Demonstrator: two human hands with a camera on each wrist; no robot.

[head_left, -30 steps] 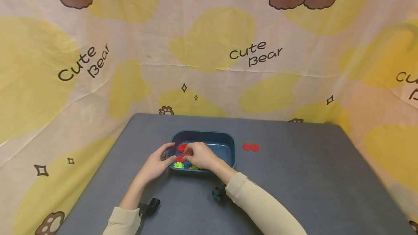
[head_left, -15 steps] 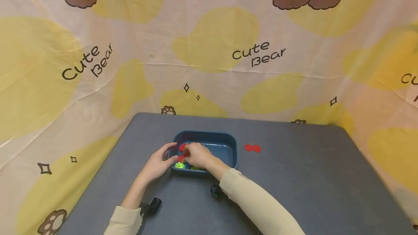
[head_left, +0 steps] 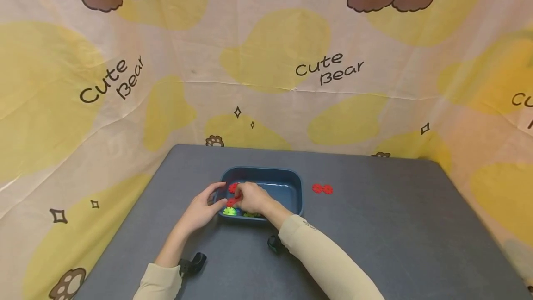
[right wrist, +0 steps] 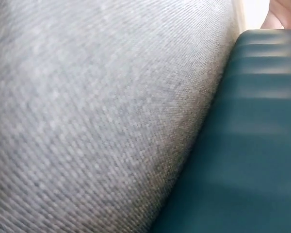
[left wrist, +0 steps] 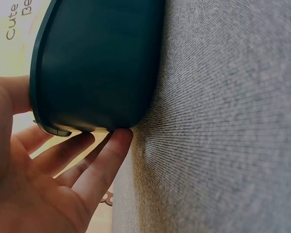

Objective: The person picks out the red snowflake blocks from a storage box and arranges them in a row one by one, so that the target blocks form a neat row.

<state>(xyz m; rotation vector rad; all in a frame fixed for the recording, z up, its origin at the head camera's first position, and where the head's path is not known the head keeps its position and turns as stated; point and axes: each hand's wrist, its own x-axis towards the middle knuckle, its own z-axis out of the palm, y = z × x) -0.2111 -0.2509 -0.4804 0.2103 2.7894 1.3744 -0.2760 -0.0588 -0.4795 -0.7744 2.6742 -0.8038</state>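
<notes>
A dark teal plastic box (head_left: 287,189) sits on the table, with several small notched building discs inside its left end. My left hand (head_left: 200,209) holds that end; in the left wrist view its thumb lies at the rim and its fingertips bear on the outer wall. My right hand (head_left: 254,198) reaches into the box, curled fingertips pinching a red disc that they partly hide. Close by lie another red disc (head_left: 232,187) and a yellow-green disc (head_left: 229,211). The right wrist view shows only the box's outer wall (right wrist: 252,145) and the table, not the right fingers.
Two joined red discs (head_left: 322,189) lie on the grey table (head_left: 374,226) right of the box. Wrist cameras (head_left: 193,264) are strapped below both hands. A printed cloth (head_left: 266,68) surrounds the table's back and sides.
The right fingertips have sunk slightly lower and to the left among the discs. The left hand stays on the box, and the head view has shifted a little.
</notes>
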